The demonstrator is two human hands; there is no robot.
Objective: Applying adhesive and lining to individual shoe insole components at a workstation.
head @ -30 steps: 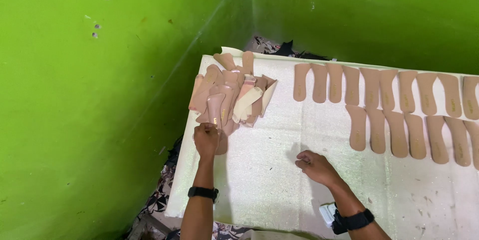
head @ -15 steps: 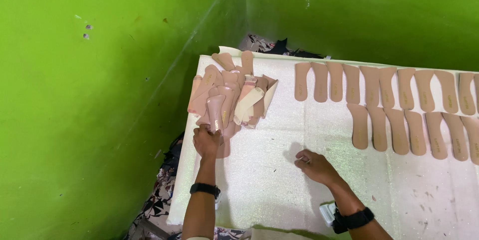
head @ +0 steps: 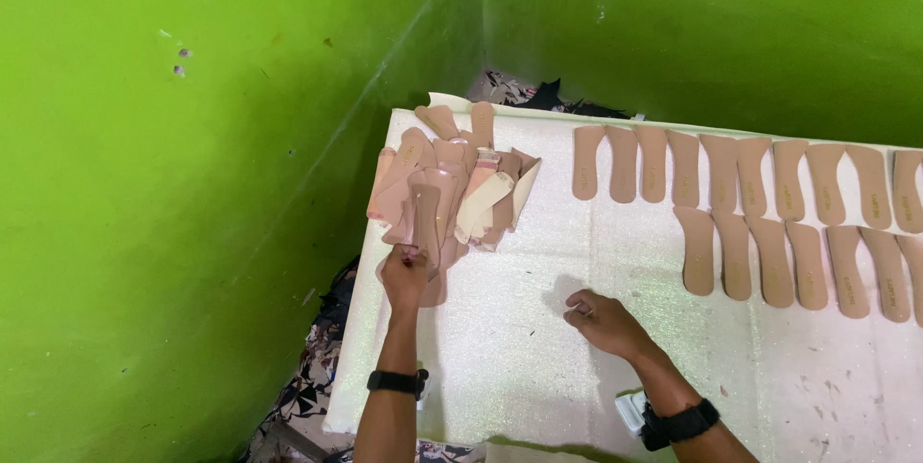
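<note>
My right hand (head: 606, 321) flat on white table (head: 538, 367), fingers loosely curled, gripping nothing. My left hand (head: 405, 274) further out, pinching lower end of tan insole (head: 426, 223) at near edge of pile (head: 452, 184). Pile sits at table's far left corner. Beyond, to right, two rows of insoles (head: 760, 213) laid side by side. Green wall (head: 192, 184) behind.

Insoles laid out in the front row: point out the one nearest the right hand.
The leftmost insole of the front row, the first one rightward of the right hand. The others in that row lie farther right.
</note>
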